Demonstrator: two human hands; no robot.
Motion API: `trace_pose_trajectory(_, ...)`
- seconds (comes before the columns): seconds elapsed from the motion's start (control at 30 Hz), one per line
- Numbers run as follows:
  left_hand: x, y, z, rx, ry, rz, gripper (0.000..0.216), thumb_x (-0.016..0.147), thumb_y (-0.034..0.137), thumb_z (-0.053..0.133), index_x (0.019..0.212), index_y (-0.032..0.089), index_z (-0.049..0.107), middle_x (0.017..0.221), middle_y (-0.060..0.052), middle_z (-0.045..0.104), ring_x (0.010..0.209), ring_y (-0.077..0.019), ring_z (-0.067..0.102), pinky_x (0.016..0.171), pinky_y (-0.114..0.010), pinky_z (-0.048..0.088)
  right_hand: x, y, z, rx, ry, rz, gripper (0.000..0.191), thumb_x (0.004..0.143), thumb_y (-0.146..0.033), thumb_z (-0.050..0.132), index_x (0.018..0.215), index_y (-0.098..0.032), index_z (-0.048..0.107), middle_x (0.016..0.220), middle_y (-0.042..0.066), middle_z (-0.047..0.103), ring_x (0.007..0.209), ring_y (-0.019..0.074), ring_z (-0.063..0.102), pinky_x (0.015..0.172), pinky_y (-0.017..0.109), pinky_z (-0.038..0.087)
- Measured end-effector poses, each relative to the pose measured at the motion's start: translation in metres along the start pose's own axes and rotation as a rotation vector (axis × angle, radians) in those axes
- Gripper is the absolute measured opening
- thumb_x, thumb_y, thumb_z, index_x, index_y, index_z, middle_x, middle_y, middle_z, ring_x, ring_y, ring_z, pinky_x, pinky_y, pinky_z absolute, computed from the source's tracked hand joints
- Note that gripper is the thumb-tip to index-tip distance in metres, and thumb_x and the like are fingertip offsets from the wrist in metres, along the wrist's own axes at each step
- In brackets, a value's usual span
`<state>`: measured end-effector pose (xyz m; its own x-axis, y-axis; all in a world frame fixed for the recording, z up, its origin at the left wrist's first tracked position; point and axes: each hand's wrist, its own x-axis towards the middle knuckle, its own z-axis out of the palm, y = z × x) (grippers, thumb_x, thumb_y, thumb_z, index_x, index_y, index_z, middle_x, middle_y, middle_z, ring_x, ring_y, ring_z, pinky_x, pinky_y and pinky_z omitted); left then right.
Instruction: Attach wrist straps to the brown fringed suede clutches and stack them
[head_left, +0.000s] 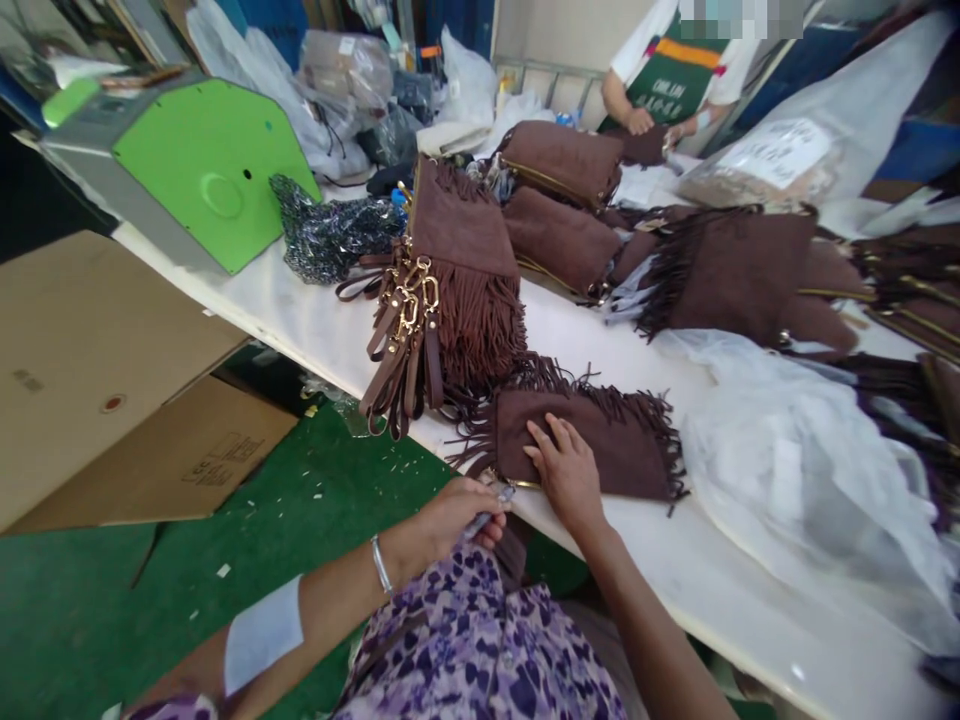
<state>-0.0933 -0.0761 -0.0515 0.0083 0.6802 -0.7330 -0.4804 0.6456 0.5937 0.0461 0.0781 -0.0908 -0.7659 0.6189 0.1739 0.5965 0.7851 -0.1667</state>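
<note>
Far left: green-sided machine (217, 180), out of the way. Next, a stack of brown fringed bags (465, 225) on the counter (675, 550), straps and gold clips (411, 308) spilling toward the near-left edge; close enough to snag, I'd nudge it left. Left grip (465, 512): closed, fingers pinched on a small greyish item (475, 524), can't tell what, at the near-left corner of the working bag (630, 455). That bag lies flat by the near edge, gold zip (525, 485) toward the person. Best pull in line with the zip, loose fringe swept off the corner first. Right grip (566, 465): open, fingers spread on the bag's left half, nothing grasped. Decent anchor; pressing closer to the corner would probably stop twist. Far right: clear plastic (795, 490) beside the bag; I'd push it clear of the fringe.
</note>
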Motion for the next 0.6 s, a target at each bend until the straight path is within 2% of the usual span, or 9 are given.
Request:
trace_pose_trajectory(0.07,0.003,0.018,-0.007,0.18,-0.004,0.037,0.02,0.072,0.032,0.063,0.071,0.012,0.061,0.06,-0.002,0.059,0.046,-0.01,0.053,0.046,-0.02,0.042,0.004,0.004,0.002,-0.001,0.013,0.007,0.041,0.099,-0.038,0.043,0.137,-0.025,0.052,0.146,0.011,0.044,0.133,0.0302,0.038,0.104,0.044,0.037)
trace_pose_trajectory(0.17,0.009,0.035,-0.008,0.523,0.027,0.186,0.02,0.076,0.032,0.057,0.077,0.012,0.062,0.058,0.0,0.058,0.044,-0.0099,0.052,0.043,-0.019,0.039,0.011,0.016,0.005,0.001,0.02,0.009,0.041,0.099,-0.038,0.045,0.136,-0.025,0.054,0.145,0.011,0.045,0.132,0.0299,0.038,0.104,0.044,0.037)
trace_pose_trajectory(0.23,0.01,0.037,-0.004,0.642,-0.046,0.232,0.026,0.081,0.035,0.052,0.081,0.012,0.064,0.062,-0.001,0.06,0.049,-0.0115,0.056,0.045,-0.019,0.04,0.015,0.026,0.006,0.008,0.024,-0.001,0.04,0.098,-0.038,0.046,0.136,-0.025,0.054,0.144,0.011,0.046,0.132,0.0295,0.039,0.104,0.044,0.037)
trace_pose_trajectory(0.3,0.007,0.031,-0.002,0.719,-0.128,0.216,0.036,0.087,0.042,0.045,0.079,0.012,0.064,0.064,-0.003,0.062,0.053,-0.0136,0.058,0.047,-0.02,0.041,0.021,0.036,0.007,0.022,0.028,-0.021,0.041,0.098,-0.037,0.047,0.136,-0.025,0.054,0.144,0.011,0.046,0.132,0.0291,0.039,0.105,0.044,0.037)
trace_pose_trajectory(0.33,0.005,0.027,-0.001,0.773,-0.112,0.227,0.04,0.089,0.044,0.043,0.077,0.012,0.064,0.063,-0.004,0.062,0.054,-0.0141,0.059,0.048,-0.021,0.041,0.024,0.042,0.008,0.034,0.03,-0.027,0.041,0.098,-0.037,0.048,0.136,-0.025,0.054,0.144,0.012,0.046,0.132,0.029,0.04,0.106,0.045,0.037)
trace_pose_trajectory(0.37,0.003,0.023,-0.002,0.837,-0.045,0.269,0.041,0.09,0.044,0.042,0.077,0.013,0.064,0.064,-0.004,0.062,0.055,-0.0144,0.059,0.051,-0.022,0.041,0.028,0.047,0.008,0.05,0.033,-0.028,0.04,0.098,-0.036,0.049,0.136,-0.025,0.054,0.144,0.012,0.046,0.132,0.0293,0.04,0.106,0.046,0.036)
trace_pose_trajectory(0.43,-0.002,0.014,-0.006,0.963,0.174,0.425,0.035,0.092,0.039,0.041,0.084,0.016,0.065,0.07,-0.003,0.065,0.063,-0.0153,0.06,0.058,-0.024,0.043,0.037,0.054,0.008,0.108,0.039,-0.009,0.039,0.097,-0.033,0.051,0.134,-0.022,0.056,0.143,0.014,0.047,0.132,0.0308,0.039,0.107,0.049,0.035)
trace_pose_trajectory(0.5,-0.007,0.006,-0.009,1.056,0.389,0.579,0.028,0.093,0.035,0.041,0.093,0.018,0.064,0.084,-0.004,0.067,0.077,-0.0176,0.063,0.07,-0.027,0.046,0.043,0.056,0.003,0.161,0.048,0.025,0.037,0.096,-0.031,0.052,0.131,-0.02,0.058,0.142,0.016,0.047,0.132,0.0323,0.039,0.108,0.052,0.033)
trace_pose_trajectory(0.6,-0.009,-0.008,-0.012,1.172,0.556,0.684,0.027,0.094,0.036,0.041,0.106,0.02,0.059,0.102,-0.006,0.064,0.091,-0.0203,0.062,0.082,-0.032,0.048,0.037,0.049,-0.013,0.149,0.065,0.075,0.034,0.095,-0.03,0.054,0.127,-0.021,0.061,0.138,0.014,0.052,0.128,0.0295,0.044,0.107,0.049,0.036)
